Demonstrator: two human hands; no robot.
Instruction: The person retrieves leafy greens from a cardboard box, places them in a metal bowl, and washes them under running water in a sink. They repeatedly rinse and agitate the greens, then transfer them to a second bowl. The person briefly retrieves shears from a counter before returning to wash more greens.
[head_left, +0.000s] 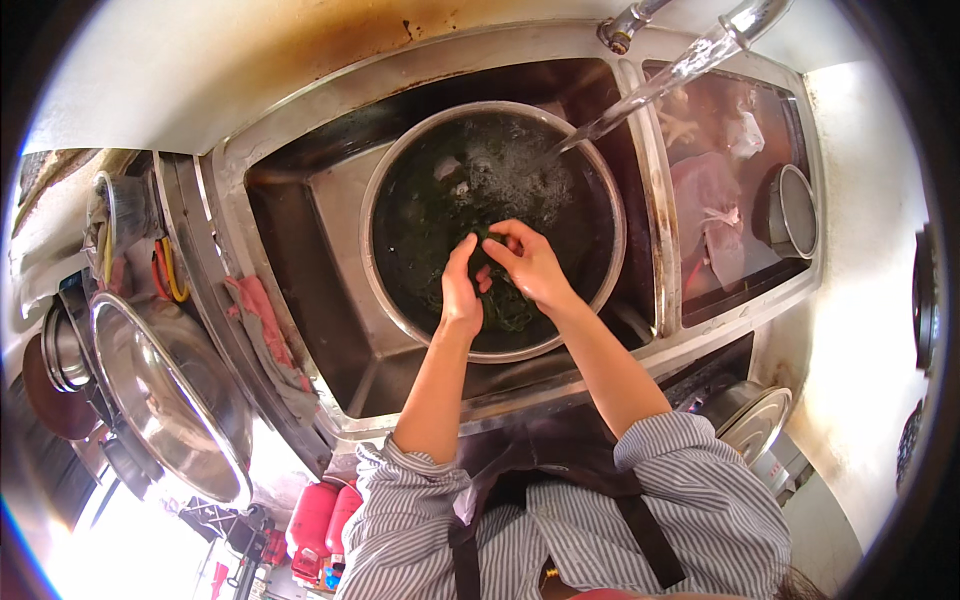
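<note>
A large round metal basin (619, 225) full of water stands in the stainless steel sink (346, 225). Dark green leafy strands (510, 311), possibly seaweed or greens, lie in it. My left hand (459, 289) is cupped around some of the strands, its lower fingers partly under the dark water. Close beside it, my right hand (531, 264) pinches the same bunch between thumb and fingers. Water (637, 97) pours from the faucet (754, 22) at the upper right and stirs up bubbles at the basin's far side.
To the right, a second water-filled compartment (694, 247) holds pink plastic bags (709, 195) and a small metal bowl (796, 210). A pink and grey cloth (266, 330) hangs over the sink's left edge. Beyond it leans a big steel bowl (172, 390). Pots (739, 412) sit below right.
</note>
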